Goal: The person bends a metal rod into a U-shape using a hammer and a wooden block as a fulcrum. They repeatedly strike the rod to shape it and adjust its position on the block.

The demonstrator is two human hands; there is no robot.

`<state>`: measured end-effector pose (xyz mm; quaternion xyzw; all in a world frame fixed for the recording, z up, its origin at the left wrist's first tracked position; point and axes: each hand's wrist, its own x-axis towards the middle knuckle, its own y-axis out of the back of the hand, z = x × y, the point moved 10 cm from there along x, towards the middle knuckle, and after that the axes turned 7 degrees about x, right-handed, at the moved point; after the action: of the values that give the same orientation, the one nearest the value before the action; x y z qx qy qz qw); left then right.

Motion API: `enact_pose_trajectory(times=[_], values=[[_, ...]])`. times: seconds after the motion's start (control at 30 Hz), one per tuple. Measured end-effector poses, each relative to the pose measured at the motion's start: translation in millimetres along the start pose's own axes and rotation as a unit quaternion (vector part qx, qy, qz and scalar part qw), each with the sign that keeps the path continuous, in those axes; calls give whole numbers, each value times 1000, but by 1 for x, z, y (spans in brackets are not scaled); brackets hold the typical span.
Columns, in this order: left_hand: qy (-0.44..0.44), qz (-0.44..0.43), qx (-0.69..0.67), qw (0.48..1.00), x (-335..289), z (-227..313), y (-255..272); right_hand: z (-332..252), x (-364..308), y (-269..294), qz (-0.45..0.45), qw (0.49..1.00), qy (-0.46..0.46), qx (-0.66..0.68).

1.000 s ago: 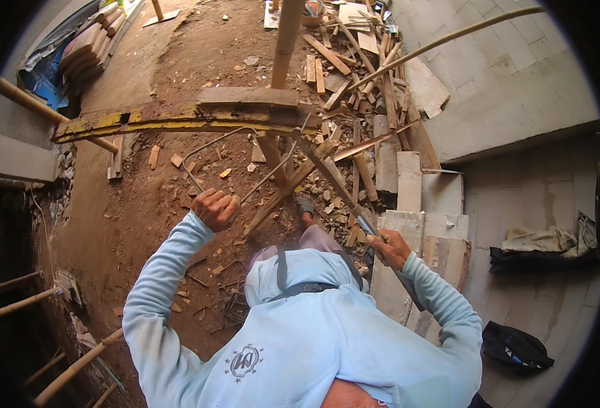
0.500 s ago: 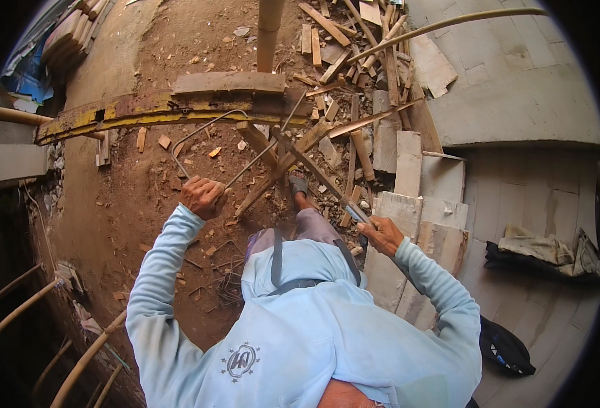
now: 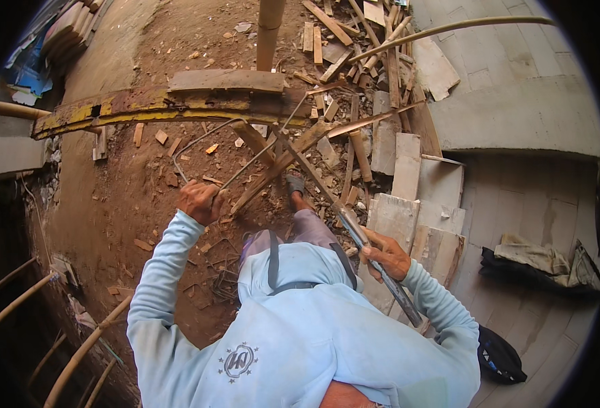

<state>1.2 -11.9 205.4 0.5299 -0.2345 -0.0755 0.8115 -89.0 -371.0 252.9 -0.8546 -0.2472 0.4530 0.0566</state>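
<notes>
Two-handed, gripping the bent rod (image 3: 245, 167) near the yellow beam (image 3: 133, 107) with left fingers (image 3: 208, 201) while now clasping the pipe (image 3: 402, 297) lower down with right fingers (image 3: 376, 257) curled around it, probably gaining leverage.

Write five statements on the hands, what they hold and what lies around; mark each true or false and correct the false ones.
1. The left hand grips a thin, bent metal frame. True.
2. The right hand is empty. False: the right hand is closed around a long bar.
3. A beam with worn yellow paint lies beyond both hands. True.
4. The dark cloth lies to the person's left. False: it lies on the paving to the right.
5. Both sleeves are light blue. True.
</notes>
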Motion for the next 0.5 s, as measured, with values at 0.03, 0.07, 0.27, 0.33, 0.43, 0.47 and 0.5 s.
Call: enact_pose_trajectory(times=[0.03, 0.07, 0.27, 0.33, 0.43, 0.47, 0.5], values=[[2, -3, 0, 1000, 2, 1, 0, 1, -2, 1, 13, 1000, 2, 6], [4, -6, 0, 1000, 5, 3, 1, 2, -4, 2, 25, 1000, 5, 12], [-16, -37, 26, 999, 6, 8, -3, 4, -6, 12, 44, 999, 11, 0], [-23, -40, 32, 998, 7, 11, -3, 5, -7, 14, 38, 999, 11, 7], [-23, -28, 22, 999, 9, 12, -2, 5, -6, 15, 40, 999, 16, 0], [-18, -19, 13, 1000, 8, 9, -2, 5, -6, 15, 42, 999, 17, -2], [-13, -10, 4, 1000, 7, 8, -1, 5, -6, 14, 44, 999, 19, -5]])
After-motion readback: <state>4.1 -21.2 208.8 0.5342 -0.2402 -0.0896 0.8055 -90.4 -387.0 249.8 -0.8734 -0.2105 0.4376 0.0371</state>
